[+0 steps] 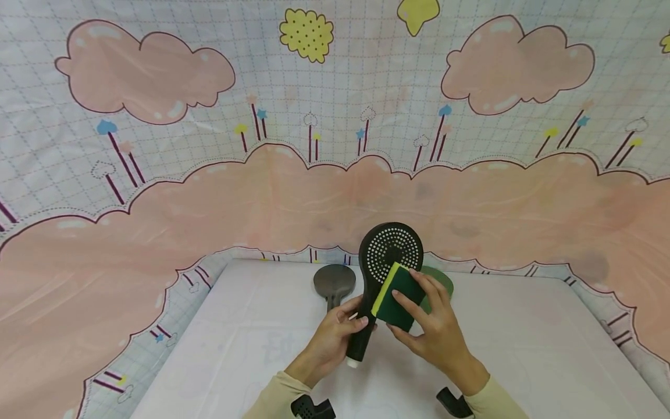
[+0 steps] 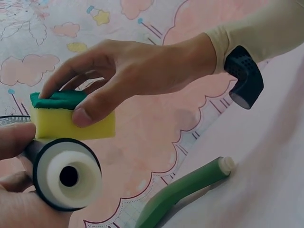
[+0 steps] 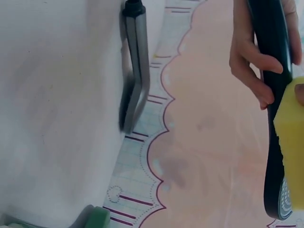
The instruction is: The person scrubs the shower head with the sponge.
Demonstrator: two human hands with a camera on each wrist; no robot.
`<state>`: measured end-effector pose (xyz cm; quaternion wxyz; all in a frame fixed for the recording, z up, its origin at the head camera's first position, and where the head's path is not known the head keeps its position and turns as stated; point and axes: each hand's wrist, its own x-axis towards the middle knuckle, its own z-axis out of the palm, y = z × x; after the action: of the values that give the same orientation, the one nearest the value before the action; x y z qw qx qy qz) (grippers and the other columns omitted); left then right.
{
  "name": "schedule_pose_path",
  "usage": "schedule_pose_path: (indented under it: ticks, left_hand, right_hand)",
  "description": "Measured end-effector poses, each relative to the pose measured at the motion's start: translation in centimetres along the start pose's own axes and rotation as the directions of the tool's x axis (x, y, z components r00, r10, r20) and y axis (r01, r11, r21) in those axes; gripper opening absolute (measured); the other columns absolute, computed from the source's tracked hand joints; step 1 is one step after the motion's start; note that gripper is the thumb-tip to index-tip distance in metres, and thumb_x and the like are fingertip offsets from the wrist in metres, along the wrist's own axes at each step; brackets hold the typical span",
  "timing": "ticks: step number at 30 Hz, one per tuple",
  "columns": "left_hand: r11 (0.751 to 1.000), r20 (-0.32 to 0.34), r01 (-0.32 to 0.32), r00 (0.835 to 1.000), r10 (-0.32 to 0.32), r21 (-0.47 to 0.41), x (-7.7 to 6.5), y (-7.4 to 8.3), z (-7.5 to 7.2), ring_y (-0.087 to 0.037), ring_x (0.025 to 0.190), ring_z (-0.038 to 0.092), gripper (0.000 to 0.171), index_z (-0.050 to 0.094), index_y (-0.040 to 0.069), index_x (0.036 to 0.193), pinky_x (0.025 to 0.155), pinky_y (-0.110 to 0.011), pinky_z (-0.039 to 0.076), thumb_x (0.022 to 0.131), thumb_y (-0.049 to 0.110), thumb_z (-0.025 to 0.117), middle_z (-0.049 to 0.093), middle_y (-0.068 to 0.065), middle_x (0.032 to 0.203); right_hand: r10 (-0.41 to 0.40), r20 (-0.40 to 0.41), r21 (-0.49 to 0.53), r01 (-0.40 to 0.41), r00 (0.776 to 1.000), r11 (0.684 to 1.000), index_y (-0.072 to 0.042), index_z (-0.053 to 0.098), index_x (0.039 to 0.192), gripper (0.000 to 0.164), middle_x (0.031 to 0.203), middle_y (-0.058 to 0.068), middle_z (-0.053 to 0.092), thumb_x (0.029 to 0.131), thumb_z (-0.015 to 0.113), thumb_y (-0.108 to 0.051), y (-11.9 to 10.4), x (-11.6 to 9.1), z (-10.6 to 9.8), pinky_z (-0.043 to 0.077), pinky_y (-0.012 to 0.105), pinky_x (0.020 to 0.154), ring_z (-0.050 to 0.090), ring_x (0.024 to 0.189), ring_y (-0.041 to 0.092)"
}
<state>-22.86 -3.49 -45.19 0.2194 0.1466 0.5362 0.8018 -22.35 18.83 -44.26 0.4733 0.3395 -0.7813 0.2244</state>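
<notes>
A black shower head with a dotted spray face is held up over the white table, its handle slanting down to a white threaded end. My left hand grips that handle. In my right hand, fingers and thumb pinch a yellow and green sponge. The sponge's yellow side lies against the shower head, just below the spray face, with the green side outward. From the left wrist view, the sponge sits right beside the handle's open white end.
A grey shower head lies on the white table behind my left hand. A green shower head lies behind the sponge, partly hidden; its handle shows in the left wrist view. A patterned cloth surrounds the table.
</notes>
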Motion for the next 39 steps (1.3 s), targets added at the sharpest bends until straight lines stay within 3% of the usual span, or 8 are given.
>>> schedule_pose_path:
  ticks: [8, 16, 23, 32, 39]
  left_hand:
    - [1.000, -0.035, -0.004, 0.999, 0.004, 0.009, 0.2, -0.1, -0.3, -0.014, 0.119, 0.053, 0.056, 0.035, 0.001, 0.150, 0.098, -0.025, 0.044, 0.098, 0.009, 0.054, 0.041, -0.014, 0.149]
    - [1.000, -0.039, -0.017, 0.999, 0.016, -0.006, 0.3, 0.0, -0.3, -0.013, 0.122, 0.053, 0.055, 0.035, 0.003, 0.151, 0.099, -0.025, 0.045, 0.099, 0.006, 0.052, 0.042, -0.011, 0.148]
    - [0.999, -0.037, -0.019, 0.999, 0.017, -0.030, 0.3, -0.1, -0.3, -0.015, 0.123, 0.053, 0.054, 0.035, 0.003, 0.150, 0.099, -0.025, 0.047, 0.099, 0.007, 0.051, 0.041, -0.011, 0.147]
    - [0.999, -0.046, -0.010, 0.999, 0.008, -0.047, 0.5, -0.2, -0.4, -0.015, 0.128, 0.049, 0.056, 0.030, 0.004, 0.152, 0.103, -0.026, 0.046, 0.101, 0.013, 0.051, 0.037, -0.013, 0.150]
    - [0.999, -0.074, -0.025, 0.997, 0.023, -0.030, 0.5, 0.0, -0.3, -0.015, 0.128, 0.048, 0.058, 0.028, 0.001, 0.153, 0.108, -0.028, 0.040, 0.101, 0.012, 0.050, 0.033, -0.015, 0.151]
  right_hand:
    - [-0.031, 0.093, 0.017, 0.030, 0.995, 0.999, -0.017, 0.068, 0.123, 0.051, 0.141, 0.024, 0.050, 0.092, 0.057, -0.055, -0.4, -0.5, 0.1, 0.020, 0.019, 0.119, 0.045, 0.125, 0.040]
    - [-0.033, 0.168, 0.034, 0.027, 0.985, 0.999, -0.020, 0.068, 0.123, 0.050, 0.144, 0.021, 0.049, 0.091, 0.057, -0.057, -1.1, -1.0, 0.2, 0.022, 0.022, 0.118, 0.044, 0.127, 0.037]
    - [-0.069, 0.155, 0.085, 0.056, 0.986, 0.995, -0.021, 0.069, 0.123, 0.048, 0.142, 0.021, 0.051, 0.090, 0.061, -0.055, -1.6, -1.1, 0.3, 0.027, 0.028, 0.115, 0.045, 0.126, 0.035]
    - [-0.100, 0.157, 0.175, 0.072, 0.983, 0.982, -0.019, 0.068, 0.124, 0.051, 0.140, 0.023, 0.051, 0.083, 0.073, -0.049, -2.2, -1.2, 0.7, 0.020, 0.021, 0.119, 0.044, 0.128, 0.034]
    - [-0.109, 0.152, 0.176, 0.082, 0.982, 0.981, -0.019, 0.068, 0.124, 0.050, 0.138, 0.024, 0.052, 0.088, 0.064, -0.054, -2.6, -1.3, 0.7, 0.020, 0.022, 0.120, 0.044, 0.128, 0.033]
